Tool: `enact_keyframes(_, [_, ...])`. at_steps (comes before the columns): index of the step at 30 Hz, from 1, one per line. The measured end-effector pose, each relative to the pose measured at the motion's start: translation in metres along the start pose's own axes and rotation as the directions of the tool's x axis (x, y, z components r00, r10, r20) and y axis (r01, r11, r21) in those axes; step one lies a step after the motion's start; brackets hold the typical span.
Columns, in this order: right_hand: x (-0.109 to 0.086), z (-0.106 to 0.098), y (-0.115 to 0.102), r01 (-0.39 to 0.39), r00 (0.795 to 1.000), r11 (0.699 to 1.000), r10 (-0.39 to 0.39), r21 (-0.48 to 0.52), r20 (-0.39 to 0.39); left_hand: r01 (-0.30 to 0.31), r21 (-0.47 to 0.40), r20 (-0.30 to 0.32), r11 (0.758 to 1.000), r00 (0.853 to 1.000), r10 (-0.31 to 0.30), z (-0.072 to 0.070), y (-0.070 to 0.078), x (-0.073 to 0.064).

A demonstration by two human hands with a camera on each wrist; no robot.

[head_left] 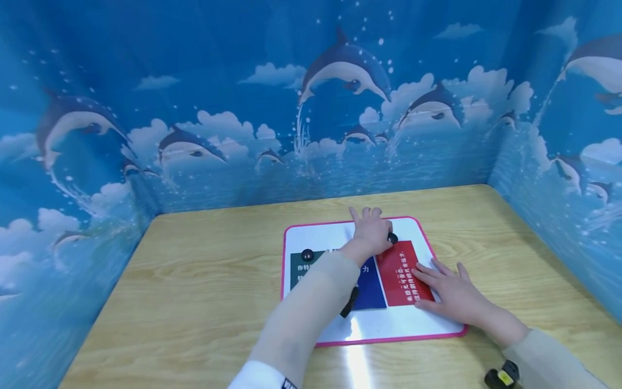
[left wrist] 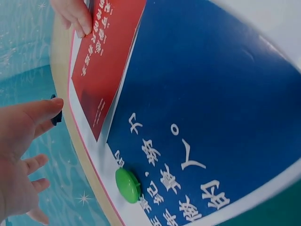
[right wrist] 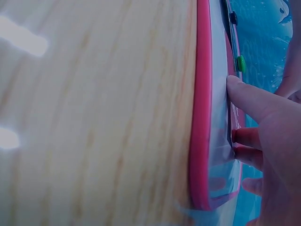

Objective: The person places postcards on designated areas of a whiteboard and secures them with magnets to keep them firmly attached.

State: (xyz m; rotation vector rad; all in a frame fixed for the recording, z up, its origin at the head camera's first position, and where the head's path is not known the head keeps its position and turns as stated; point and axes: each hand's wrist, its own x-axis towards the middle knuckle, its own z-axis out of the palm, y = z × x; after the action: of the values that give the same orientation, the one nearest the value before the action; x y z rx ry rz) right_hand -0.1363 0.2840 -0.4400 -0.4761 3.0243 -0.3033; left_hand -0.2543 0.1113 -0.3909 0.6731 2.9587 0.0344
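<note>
My left hand (head_left: 371, 233) reaches over the whiteboard (head_left: 340, 329), pinching a black round magnet (left wrist: 57, 110) between thumb and index finger. This hand is above the top of the red card (head_left: 400, 270). Fingertips of my right hand (head_left: 454, 292) rest on the red card's right edge, fingers spread; the right wrist view shows the thumb and fingers at this edge too. Left of the red card lies a blue card (left wrist: 197, 84) with white writing, its top held by a green magnet (left wrist: 128, 185). My left forearm partly covers the blue card and the green card (head_left: 297, 270).
A black magnet (head_left: 307, 254) sits on the green card's top. A black marker-like object (head_left: 349, 302) lies low on the board, partly under my sleeve. The pink-rimmed board rests on a wooden table (head_left: 194, 292), enclosed by a dolphin-print curtain (head_left: 218, 108).
</note>
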Motion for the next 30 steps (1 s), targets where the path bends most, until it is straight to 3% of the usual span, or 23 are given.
enact_keyframes(9, [0.000, 0.000, 0.000, 0.000, 1.000, 1.000, -0.001, 0.009, 0.006, -0.020, 0.013, 0.022, 1.000, 1.000, 0.019, 0.008, 0.005, 0.004])
enact_keyframes(30, [0.001, 0.001, 0.002, 0.004, 1.000, 1.000, -0.004, 0.005, 0.006, 0.028, 0.001, 0.068, 1.000, 0.997, -0.028, 0.021, 0.008, 0.005])
